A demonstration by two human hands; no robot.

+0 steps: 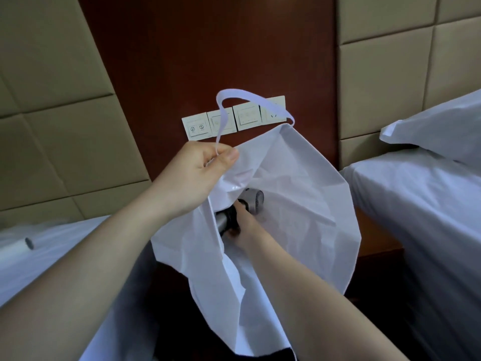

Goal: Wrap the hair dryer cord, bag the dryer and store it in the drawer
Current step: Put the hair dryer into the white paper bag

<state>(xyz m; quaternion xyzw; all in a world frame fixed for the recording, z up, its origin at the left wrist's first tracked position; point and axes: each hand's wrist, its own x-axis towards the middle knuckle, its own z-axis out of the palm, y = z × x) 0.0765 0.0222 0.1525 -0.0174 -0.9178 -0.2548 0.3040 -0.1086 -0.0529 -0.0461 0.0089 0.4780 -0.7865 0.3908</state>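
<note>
No word, brand or number can be read anywhere. The only signs are on the row of four cream plastic switch plates set in the dark brown wooden wall panel. The leftmost plate bears two small round symbols side by side, too small to make out. The next two plates show only faint, blurred marks. The looped white bag handle crosses the fourth.

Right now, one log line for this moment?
stage: bagging | left hand: pinches strap | right hand: holds hair dryer inside bag
</note>
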